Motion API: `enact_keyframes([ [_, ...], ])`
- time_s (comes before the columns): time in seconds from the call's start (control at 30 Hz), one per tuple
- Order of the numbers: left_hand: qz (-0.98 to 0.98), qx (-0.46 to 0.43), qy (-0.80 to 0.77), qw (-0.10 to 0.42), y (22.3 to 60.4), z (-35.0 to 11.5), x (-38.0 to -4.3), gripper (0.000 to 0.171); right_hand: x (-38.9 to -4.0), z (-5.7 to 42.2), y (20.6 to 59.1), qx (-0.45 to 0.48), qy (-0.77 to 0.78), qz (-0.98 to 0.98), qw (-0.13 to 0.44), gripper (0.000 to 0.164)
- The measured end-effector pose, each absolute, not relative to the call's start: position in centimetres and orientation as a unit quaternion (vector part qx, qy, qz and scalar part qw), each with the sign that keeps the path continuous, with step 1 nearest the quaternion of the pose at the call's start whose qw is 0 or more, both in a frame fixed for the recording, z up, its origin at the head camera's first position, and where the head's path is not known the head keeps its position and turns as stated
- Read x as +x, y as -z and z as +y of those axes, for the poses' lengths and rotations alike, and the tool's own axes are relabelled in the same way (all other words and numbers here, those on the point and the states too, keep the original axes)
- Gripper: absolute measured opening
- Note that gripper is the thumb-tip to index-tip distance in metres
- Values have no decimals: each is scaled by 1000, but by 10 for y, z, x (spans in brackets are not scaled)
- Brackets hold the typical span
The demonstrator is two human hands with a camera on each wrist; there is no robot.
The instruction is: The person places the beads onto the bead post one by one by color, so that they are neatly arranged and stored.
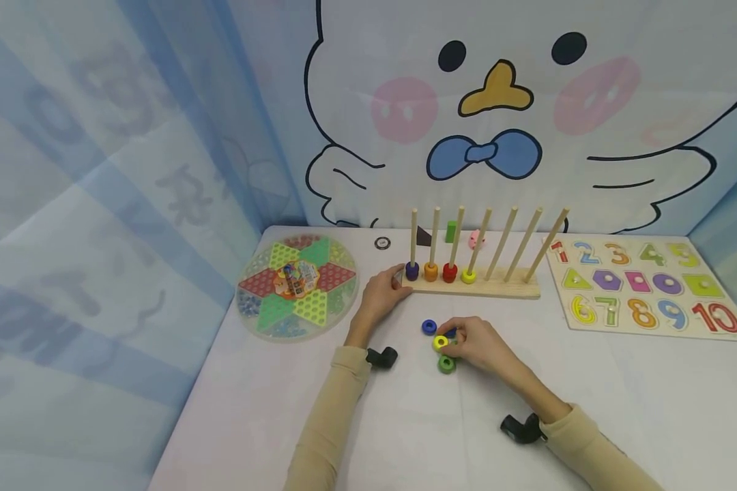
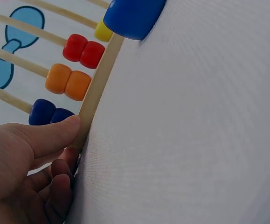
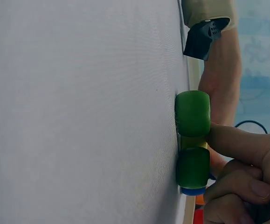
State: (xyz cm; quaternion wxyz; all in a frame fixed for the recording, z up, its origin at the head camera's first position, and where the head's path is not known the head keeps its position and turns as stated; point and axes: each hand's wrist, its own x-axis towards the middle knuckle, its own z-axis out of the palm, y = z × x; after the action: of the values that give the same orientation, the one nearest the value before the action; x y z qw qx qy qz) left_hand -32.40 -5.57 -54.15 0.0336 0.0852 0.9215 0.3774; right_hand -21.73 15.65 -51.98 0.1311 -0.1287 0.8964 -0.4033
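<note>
A wooden peg stand (image 1: 475, 286) with several upright rods stands at the back of the table. Dark blue (image 2: 42, 112), orange (image 2: 68, 81) and red beads (image 2: 83, 50) are stacked in pairs on its left rods; a yellow bead (image 1: 469, 276) is on another rod. My left hand (image 1: 382, 294) grips the stand's left end, thumb along the base. In front of it, my right hand (image 1: 480, 346) pinches a loose yellow bead (image 1: 441, 342) between thumb and index finger. Green beads (image 1: 446, 364) and blue beads (image 1: 428, 327) lie close around those fingertips, some partly hidden.
Left of the stand lies a round star-patterned game board (image 1: 296, 286). A number-and-shape puzzle board (image 1: 651, 290) lies to the right. Behind the stand are a green block (image 1: 451, 232), a pink figure (image 1: 475, 239) and a dark round disc (image 1: 382, 243). A printed curtain hangs behind.
</note>
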Motion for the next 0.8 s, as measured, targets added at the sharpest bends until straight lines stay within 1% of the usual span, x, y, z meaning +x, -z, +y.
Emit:
enact_keyframes([
  [0.2,922,80,-377,36,541,-55,-322,59,-215,157,520,-146,370,911,105,30],
  [0.3,923,81,-374,37,540,-54,-323,59,-217,160,510,-146,366,915,90,31],
  [0.4,923,84,-374,35,539,-54,-323,59,-223,166,484,-131,372,917,63,35],
  [0.57,921,84,-379,28,539,-55,-323,58,-240,183,423,-111,375,920,-12,43],
  [0.7,921,85,-379,30,541,-56,-323,58,-257,196,383,-108,359,924,-76,40],
  [0.8,922,84,-378,33,542,-56,-323,58,-269,203,362,-104,355,923,-110,38],
])
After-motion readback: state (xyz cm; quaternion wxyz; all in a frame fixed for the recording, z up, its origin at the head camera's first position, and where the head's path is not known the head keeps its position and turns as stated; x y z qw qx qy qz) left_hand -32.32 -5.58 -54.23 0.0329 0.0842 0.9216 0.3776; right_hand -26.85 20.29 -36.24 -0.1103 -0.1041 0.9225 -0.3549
